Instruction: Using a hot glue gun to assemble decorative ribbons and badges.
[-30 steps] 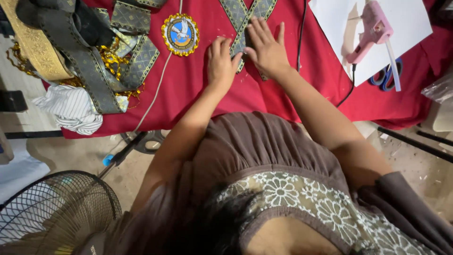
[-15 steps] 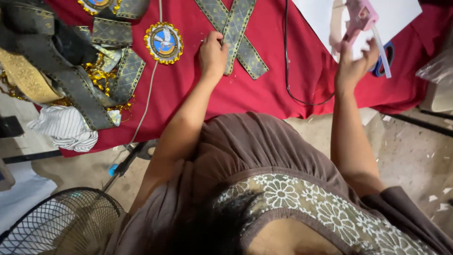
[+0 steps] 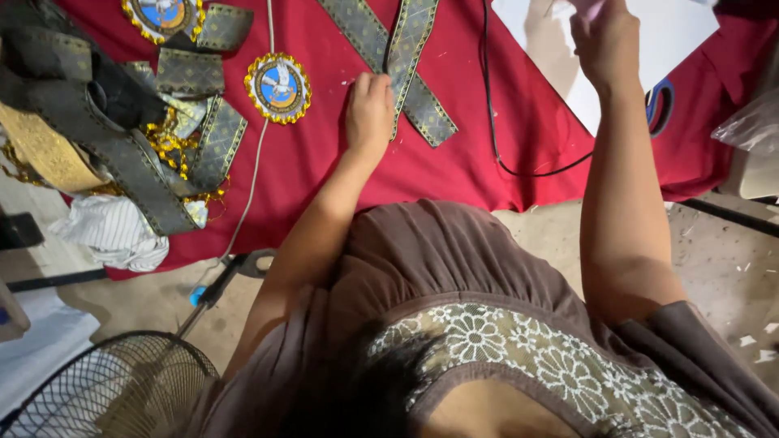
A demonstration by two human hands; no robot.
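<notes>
Currently left hand (image 3: 369, 113) presses flat on crossed ribbon strips (image 3: 406, 65), strips running 11-to-5; right hand (image 3: 604, 40) at 2 o'clock, clenched around pink tool, mostly hidden.

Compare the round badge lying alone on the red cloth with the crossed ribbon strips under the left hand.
The round badge is a disc with a blue centre and a gold frilled edge; the crossed ribbon strips are long, flat, dark olive bands that form an X. The badge lies untouched beside a white cord, while the left hand presses on the strips. Both lie flat on the red cloth and carry gold trim.
</notes>
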